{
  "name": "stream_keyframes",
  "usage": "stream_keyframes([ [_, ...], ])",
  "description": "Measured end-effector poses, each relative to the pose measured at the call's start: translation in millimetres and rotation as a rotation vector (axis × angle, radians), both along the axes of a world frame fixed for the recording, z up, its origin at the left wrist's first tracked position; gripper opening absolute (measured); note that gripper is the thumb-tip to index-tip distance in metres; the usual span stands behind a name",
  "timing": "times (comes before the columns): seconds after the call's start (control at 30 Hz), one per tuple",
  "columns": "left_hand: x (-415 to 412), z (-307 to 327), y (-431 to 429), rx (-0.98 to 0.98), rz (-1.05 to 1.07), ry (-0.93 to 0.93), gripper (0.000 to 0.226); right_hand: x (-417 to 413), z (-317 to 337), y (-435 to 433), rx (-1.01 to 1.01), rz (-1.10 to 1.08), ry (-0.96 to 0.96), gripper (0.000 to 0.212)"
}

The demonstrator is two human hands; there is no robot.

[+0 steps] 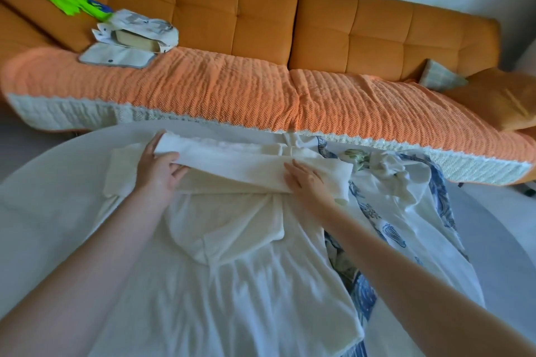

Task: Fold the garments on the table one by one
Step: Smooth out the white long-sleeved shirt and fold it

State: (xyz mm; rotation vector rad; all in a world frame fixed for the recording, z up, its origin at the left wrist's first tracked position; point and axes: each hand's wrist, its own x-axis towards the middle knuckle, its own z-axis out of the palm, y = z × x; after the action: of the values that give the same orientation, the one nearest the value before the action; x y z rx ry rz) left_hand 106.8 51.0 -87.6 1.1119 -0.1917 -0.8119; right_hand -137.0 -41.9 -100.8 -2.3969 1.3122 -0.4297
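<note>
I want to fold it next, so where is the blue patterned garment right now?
Head view: the blue patterned garment lies right of the right hand, partly under the white garment, on the right side of the table.

Home living room — orange tufted sofa (261,17) with quilted cover (203,87), cushion (499,98), round white table (58,211).

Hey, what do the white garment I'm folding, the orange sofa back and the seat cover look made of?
White garment: soft matte cloth, likely cotton; it creases and drapes limply. Sofa back: smooth, faintly sheened upholstery, perhaps faux leather; stitched panels. Seat cover: matte puckered textile, with ridged waffle-like texture.
</note>
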Motion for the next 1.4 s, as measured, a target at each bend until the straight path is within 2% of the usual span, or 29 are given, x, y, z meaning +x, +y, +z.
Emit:
stream_keyframes([
  [0.1, 30, -7, 11, 0.002, 0.033, -0.030, 0.066, -7, 6, -18, -0.088, -0.078, -0.011, 0.044],
  [0.17, 44, -14, 16, 0.004, 0.042, -0.056, 0.068, -11, 9, -30, -0.082, -0.154, -0.029, 0.045],
  [0.23, 51, -22, 18, 0.000, 0.042, -0.071, 0.070, -15, 9, -41, -0.037, -0.237, 0.032, 0.045],
  [0.37, 55, -34, 20, 0.003, 0.015, -0.082, 0.070, -20, 5, -60, 0.120, -0.319, -0.043, 0.034],
  [0.57, 58, -39, 24, 0.015, 0.028, -0.087, 0.067, -24, 4, -78, 0.032, -0.367, 0.053, 0.018],
  [0.7, 59, -40, 24, -0.017, 0.062, -0.076, 0.067, -17, 8, -80, -0.079, -0.367, -0.187, 0.011],
  [0.8, 60, -41, 25, -0.014, 0.112, -0.088, 0.066, -10, 2, -81, -0.041, -0.226, -0.077, 0.014],
  [0.87, 60, -43, 26, 0.000, 0.130, -0.102, 0.066, -11, -3, -80, 0.009, -0.227, 0.023, 0.013],
  [0.93, 60, -45, 28, 0.018, 0.136, -0.126, 0.066, -14, -4, -80, 0.023, -0.255, 0.040, 0.012],
  [0.97, 60, -45, 29, 0.021, 0.137, -0.138, 0.066, -14, -2, -81, 0.012, -0.267, -0.007, 0.011],
  [1.03, 62, -47, 29, 0.025, 0.149, -0.166, 0.066, -11, 6, -82, 0.016, -0.298, -0.227, 0.009],
  [1.1, 63, -48, 29, 0.060, 0.185, -0.253, 0.065, -3, 12, -87, -0.021, -0.317, -0.371, 0.011],
  [1.13, 64, -48, 30, 0.100, 0.211, -0.326, 0.065, 2, 12, -89, -0.074, -0.310, -0.321, 0.015],
  [1.23, 60, -49, 37, 0.318, 0.265, -0.595, 0.064, 14, -2, -90, -0.237, -0.191, 0.182, 0.040],
  [1.3, 54, -50, 42, 0.453, 0.253, -0.800, 0.061, 14, -13, -87, -0.228, -0.159, 0.336, 0.049],
  [1.4, 50, -51, 46, 0.516, 0.244, -1.090, 0.055, 9, -8, -84, -0.240, -0.192, 0.223, 0.047],
])
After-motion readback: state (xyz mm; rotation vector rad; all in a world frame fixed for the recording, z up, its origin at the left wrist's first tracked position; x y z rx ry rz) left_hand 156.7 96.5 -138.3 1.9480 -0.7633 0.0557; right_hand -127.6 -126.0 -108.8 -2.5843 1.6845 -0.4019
